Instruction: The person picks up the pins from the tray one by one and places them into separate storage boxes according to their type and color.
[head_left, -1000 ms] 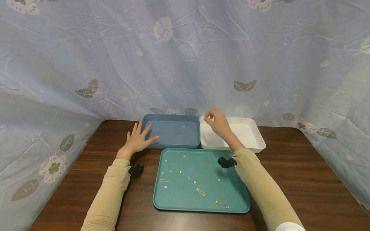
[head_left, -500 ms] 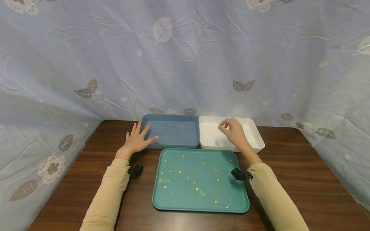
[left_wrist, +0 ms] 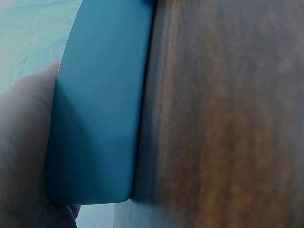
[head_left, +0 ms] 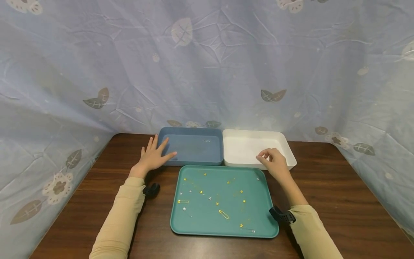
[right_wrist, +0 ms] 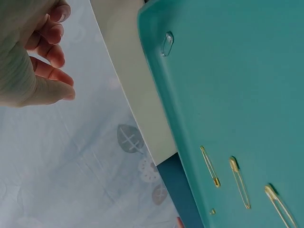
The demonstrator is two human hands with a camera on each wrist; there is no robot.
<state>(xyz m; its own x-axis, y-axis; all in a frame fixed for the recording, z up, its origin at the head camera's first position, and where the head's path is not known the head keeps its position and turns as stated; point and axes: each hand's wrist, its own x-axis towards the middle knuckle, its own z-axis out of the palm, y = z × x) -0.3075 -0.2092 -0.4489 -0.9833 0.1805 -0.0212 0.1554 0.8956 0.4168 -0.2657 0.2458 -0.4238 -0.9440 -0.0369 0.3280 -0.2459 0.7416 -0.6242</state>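
My left hand (head_left: 152, 157) lies with spread, straight fingers at the left corner of the blue tray (head_left: 191, 151). In the left wrist view, that hand (left_wrist: 23, 133) is against the blue tray's side wall (left_wrist: 99, 118). My right hand (head_left: 275, 163) is over the front right part of the white tray (head_left: 240, 149), fingers loosely curled. Nothing shows between its thumb and index finger in the right wrist view. Several gold safety pins (head_left: 224, 214) and silver safety pins (right_wrist: 167, 43) are scattered on the green tray (head_left: 200, 226). One silver safety pin (head_left: 206, 141) lies in the blue tray.
The blue and white trays stand side by side behind the green tray on a dark wooden table (head_left: 339, 201). A patterned curtain (head_left: 207, 72) hangs close behind them and along both sides. Each wrist wears a black strap (head_left: 284, 216).
My right hand has moved from above the white tray's left end rightward and toward me, uncovering a silver safety pin at the green tray's far right corner. My left hand has stayed put.
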